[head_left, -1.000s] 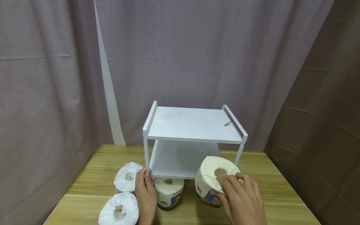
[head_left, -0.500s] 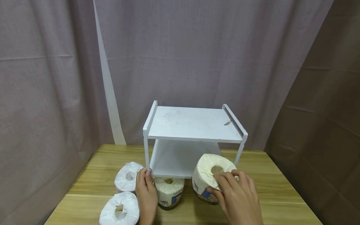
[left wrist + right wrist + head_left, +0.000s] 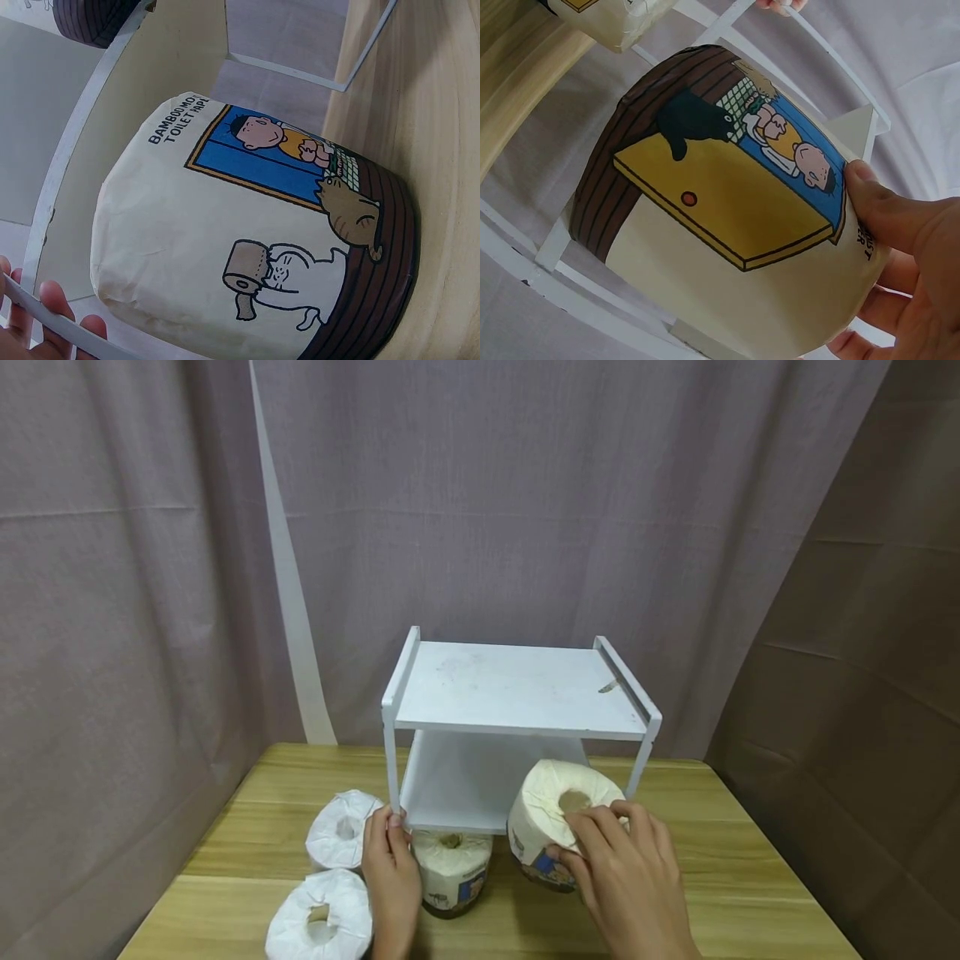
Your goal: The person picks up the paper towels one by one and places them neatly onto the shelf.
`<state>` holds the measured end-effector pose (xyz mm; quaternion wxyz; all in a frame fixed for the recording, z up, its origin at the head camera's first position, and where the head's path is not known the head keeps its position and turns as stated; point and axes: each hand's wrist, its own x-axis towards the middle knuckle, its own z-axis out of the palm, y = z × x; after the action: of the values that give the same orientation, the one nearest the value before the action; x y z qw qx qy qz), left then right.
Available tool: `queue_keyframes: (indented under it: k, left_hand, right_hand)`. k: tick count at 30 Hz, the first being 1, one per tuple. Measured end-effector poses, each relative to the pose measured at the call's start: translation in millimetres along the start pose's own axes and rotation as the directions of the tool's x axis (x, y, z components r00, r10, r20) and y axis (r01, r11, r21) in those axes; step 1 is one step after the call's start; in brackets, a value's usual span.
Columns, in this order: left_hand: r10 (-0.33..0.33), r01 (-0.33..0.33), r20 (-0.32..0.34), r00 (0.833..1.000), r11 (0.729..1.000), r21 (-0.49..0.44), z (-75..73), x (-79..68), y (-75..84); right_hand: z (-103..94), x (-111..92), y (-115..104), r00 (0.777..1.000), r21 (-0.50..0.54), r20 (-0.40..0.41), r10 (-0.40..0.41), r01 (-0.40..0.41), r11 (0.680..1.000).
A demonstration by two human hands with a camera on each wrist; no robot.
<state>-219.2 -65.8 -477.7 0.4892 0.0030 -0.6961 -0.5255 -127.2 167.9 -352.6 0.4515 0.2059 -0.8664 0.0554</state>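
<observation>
My right hand pinches a cream-wrapped toilet paper roll at its top edge, thumb on the near side and fingers by the core hole. The roll tilts in front of the lower right of a white two-tier shelf. Its cartoon wrapper faces the right wrist camera. With curled fingers, my left hand grips the shelf's left front leg. Just right of that hand, a second cream roll stands upright on the table, its top back edge tucked under the lower tier.
Two white-wrapped rolls stand left of my left hand, one nearer than the other. The wooden table runs past the shelf on both sides. A grey-mauve curtain hangs close behind, and a brown one at the right.
My right hand has carried its roll slightly left, upward and toward the shelf. The left hand keeps its hold on the leg, and the other rolls stay put.
</observation>
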Motion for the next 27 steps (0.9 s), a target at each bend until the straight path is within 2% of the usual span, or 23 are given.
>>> queue_keyframes:
  k: [6,11,27]
  left_hand:
    - [0.025,-0.025,-0.002,1.0,0.999,0.022,0.4,0.6,-1.1]
    - [-0.006,0.006,0.001,1.0,1.0,-0.006,-0.1,0.6,0.4]
    - [-0.002,0.002,0.005,1.0,1.0,-0.014,-0.2,0.5,1.6]
  right_hand:
    - [2.1,2.9,-0.8,1.0,-0.002,-0.016,-0.001,0.001,1.0]
    - [6.0,5.8,-0.4,0.999,0.0,-0.041,-0.012,0.012,1.0]
    - [14.4,16.1,0.2,0.998,-0.002,-0.054,0.027,-0.027,1.0]
